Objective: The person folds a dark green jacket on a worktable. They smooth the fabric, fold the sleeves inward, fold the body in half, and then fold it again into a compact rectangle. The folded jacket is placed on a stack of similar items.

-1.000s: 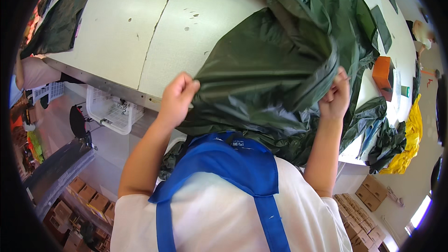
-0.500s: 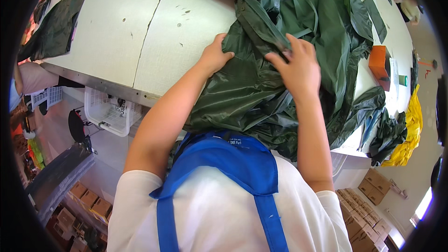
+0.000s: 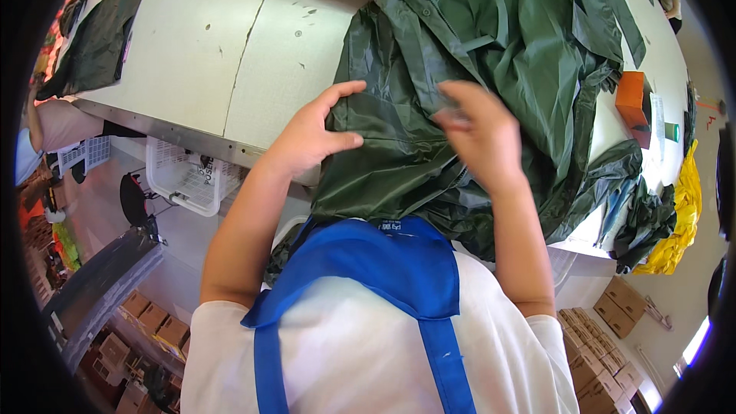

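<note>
A dark green raincoat of shiny cloth lies crumpled on the white table in front of me. Snap buttons run along its front flap, which points away from me. At the coat's left edge my left hand is open, thumb and forefinger spread apart over the cloth. My right hand hovers at the front flap, blurred by motion. Its fingers are curled round a small greyish-red thing that I cannot make out.
The table has a seam across it. An orange box stands at right, near yellow cloth. Black cloth lies far left, beside another person's arm. A white plastic basket sits below the table edge.
My left hand has let go of the coat's edge and moved left and nearer. The front flap with its zip has been turned and laid flatter. My right hand has come slightly nearer.
</note>
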